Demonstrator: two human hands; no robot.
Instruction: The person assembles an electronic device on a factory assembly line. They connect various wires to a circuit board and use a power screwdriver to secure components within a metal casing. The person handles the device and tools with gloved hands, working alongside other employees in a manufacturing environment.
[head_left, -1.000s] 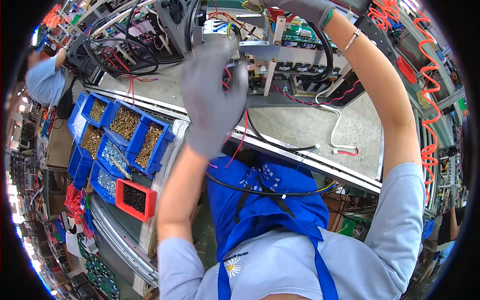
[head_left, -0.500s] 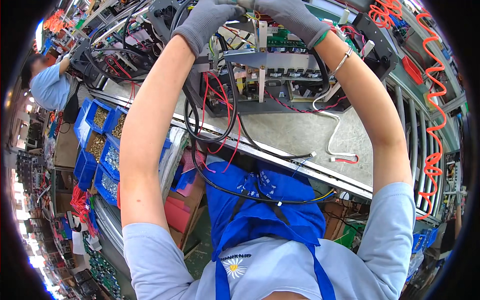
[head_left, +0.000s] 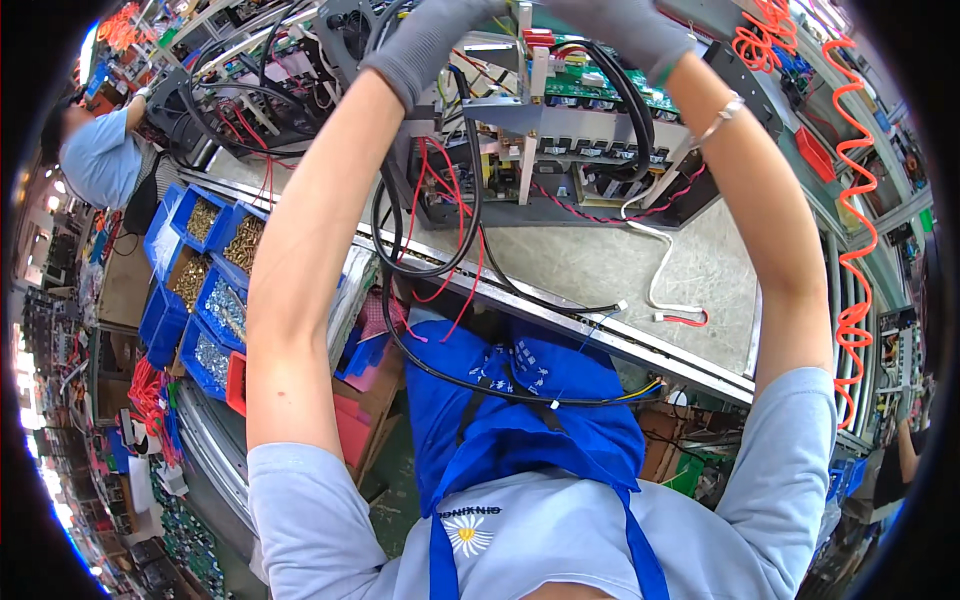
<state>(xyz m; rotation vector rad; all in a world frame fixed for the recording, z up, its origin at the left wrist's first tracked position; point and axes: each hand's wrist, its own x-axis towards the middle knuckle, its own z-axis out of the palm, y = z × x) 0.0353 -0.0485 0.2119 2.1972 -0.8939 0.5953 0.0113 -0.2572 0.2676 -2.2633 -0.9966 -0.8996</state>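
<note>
My left hand (head_left: 432, 48), in a grey knit glove, reaches over the far left part of an open electronics chassis (head_left: 480, 216). Across from it is my gloved right hand (head_left: 630, 38), above the far right part. The top edge of the view cuts off the fingers of both, so any grip is hidden. Between them show a green circuit board (head_left: 585, 78), a red connector (head_left: 540, 38) and a thick black cable bundle (head_left: 635, 115). Black cable loops (head_left: 474, 190) and thin red wires (head_left: 462, 215) hang over the chassis front. A white cable (head_left: 655, 268) lies on the metal worktop (head_left: 560, 255).
Blue bins (head_left: 205, 350) of brass and silver small hardware stand at the left. A coiled orange air hose (head_left: 858, 200) hangs at the right, near metal rollers (head_left: 835, 290). A black cable (head_left: 500, 393) droops over my blue apron (head_left: 430, 430). Another person (head_left: 100, 160) works at far left.
My hands have moved apart and farther up out of view, the right one shifting right. The red connector and more of the board and black cable bundle now show between them.
</note>
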